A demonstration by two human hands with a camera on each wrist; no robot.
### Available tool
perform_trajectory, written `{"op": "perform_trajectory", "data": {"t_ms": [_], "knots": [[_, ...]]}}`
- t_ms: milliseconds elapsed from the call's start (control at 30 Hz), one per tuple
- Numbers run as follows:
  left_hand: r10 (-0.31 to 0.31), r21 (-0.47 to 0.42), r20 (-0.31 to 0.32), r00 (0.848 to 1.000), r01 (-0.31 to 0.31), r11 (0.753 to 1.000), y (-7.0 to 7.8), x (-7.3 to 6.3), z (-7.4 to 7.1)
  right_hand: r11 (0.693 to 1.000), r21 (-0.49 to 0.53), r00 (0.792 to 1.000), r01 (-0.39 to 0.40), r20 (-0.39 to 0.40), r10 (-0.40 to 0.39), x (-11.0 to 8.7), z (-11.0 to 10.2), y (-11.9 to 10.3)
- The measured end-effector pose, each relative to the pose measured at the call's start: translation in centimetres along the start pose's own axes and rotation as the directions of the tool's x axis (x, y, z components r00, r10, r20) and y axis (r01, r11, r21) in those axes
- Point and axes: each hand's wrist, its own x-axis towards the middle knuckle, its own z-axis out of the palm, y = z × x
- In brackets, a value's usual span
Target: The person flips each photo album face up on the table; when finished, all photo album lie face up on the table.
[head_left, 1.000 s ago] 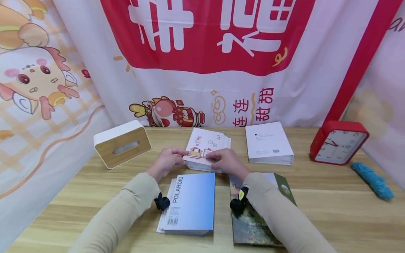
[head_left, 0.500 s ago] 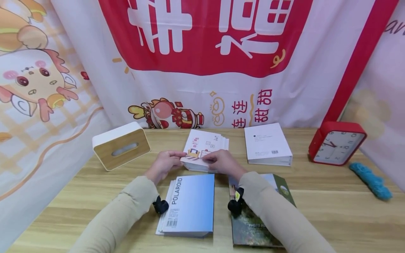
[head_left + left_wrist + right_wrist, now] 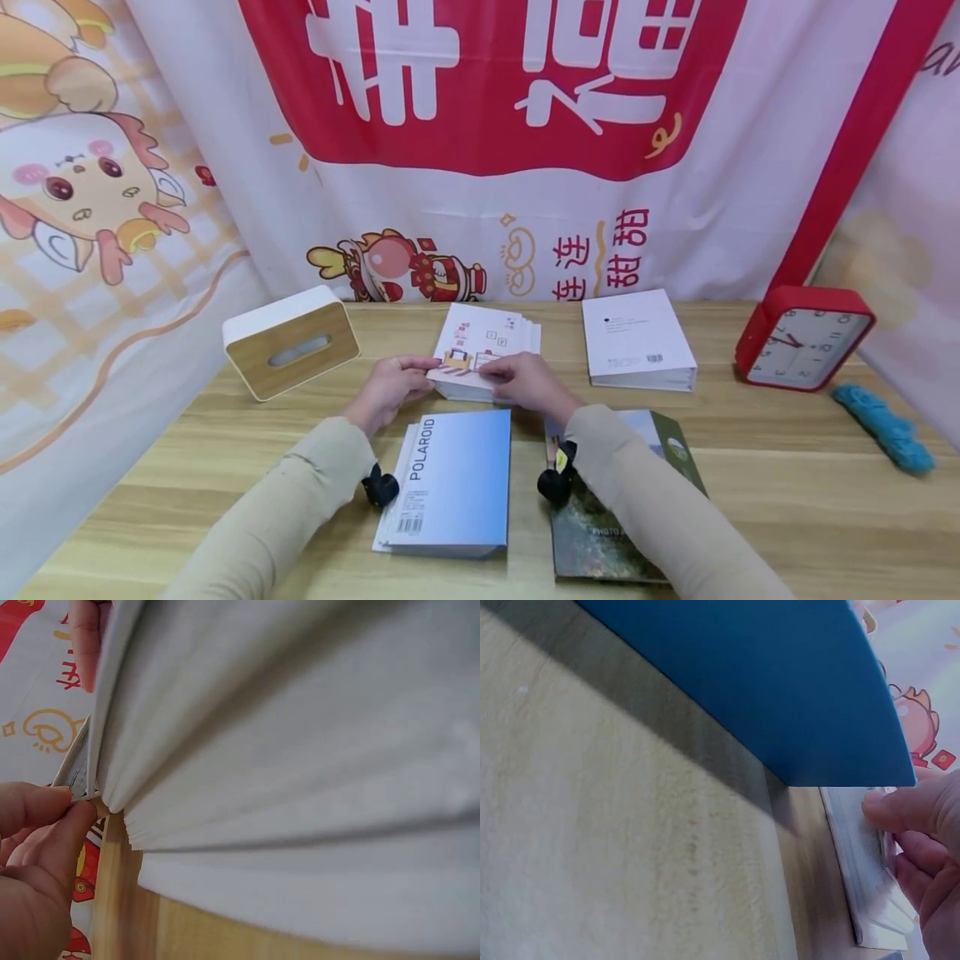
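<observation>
"The fingers of the left hand [image 3: 392, 387] pinch the picture book [image 3: 480, 332] at its near left corner. What does the other hand do?"

"The right hand [image 3: 531, 383] grips the same book by its near edge, more to the right. Its thumb lies on the cover and its other fingers curl, but I can't see all the tips."

"Why two hands?"

"I think it is because the book is fat. One hand on each side looks like a good way to hold it straight."

"Where is that book?"

"At the back of the table [image 3: 757, 521], in the middle, near the hanging cloth [image 3: 450, 196]. White layers [image 3: 537, 337] stick out from its right side like steps. I can't tell if they are other books."

"And the blue book [image 3: 467, 492]?"

"It lies flat, closer to the person. Pale layers [image 3: 392, 523] poke out at its left side, so that pile is not neat. Maybe it sits there because it is easy to reach."

"What is under the right sleeve [image 3: 652, 492]?"

"A photo album [image 3: 596, 542]. The sleeve hides some of it. The arm goes over it to get to the picture book."

"And the rest?"

"A white book [image 3: 637, 337] lies to the right of the picture book, apart from it. The tissue box [image 3: 294, 335] is off to the left. The red clock [image 3: 810, 342] and the blue yarn [image 3: 885, 429] are off to the right. Maybe they are at the sides to leave room for the hands."
</observation>
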Motion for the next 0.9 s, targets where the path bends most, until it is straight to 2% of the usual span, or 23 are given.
{"op": "perform_trajectory", "data": {"t_ms": [133, 267, 400, 500, 700, 900], "knots": [[0.019, 0.122, 0.000, 1.000, -0.019, 0.992, -0.1, -0.3, 0.0, 0.992, 0.123, 0.999, -0.030, -0.012, 0.032, -0.5, -0.2, 0.3], [0.045, 0.276, -0.006, 0.999, -0.042, 0.960, 0.0, -1.1, -0.2, 0.977, 0.209, 0.997, -0.050, -0.044, 0.061, -1.7, -1.2, 0.4], [0.100, 0.322, -0.007, 0.995, -0.093, 0.942, 1.1, -1.9, 0.0, 0.973, 0.226, 0.995, -0.047, -0.073, 0.065, -3.1, -2.9, 0.2], [0.167, 0.336, 0.004, 0.986, -0.159, 0.928, 2.6, -2.3, 0.6, 0.965, 0.259, 0.993, -0.044, -0.091, 0.070, -4.1, -4.5, 0.3], [0.275, 0.320, 0.037, 0.961, -0.272, 0.907, 5.4, -3.0, 3.4, 0.950, 0.312, 0.985, 0.016, -0.169, 0.039, -6.0, -7.4, 0.7], [0.378, 0.327, 0.109, 0.919, -0.393, 0.860, 6.9, -3.4, 6.9, 0.940, 0.338, 0.968, 0.039, -0.245, 0.048, -7.9, -9.6, 1.6]]}}
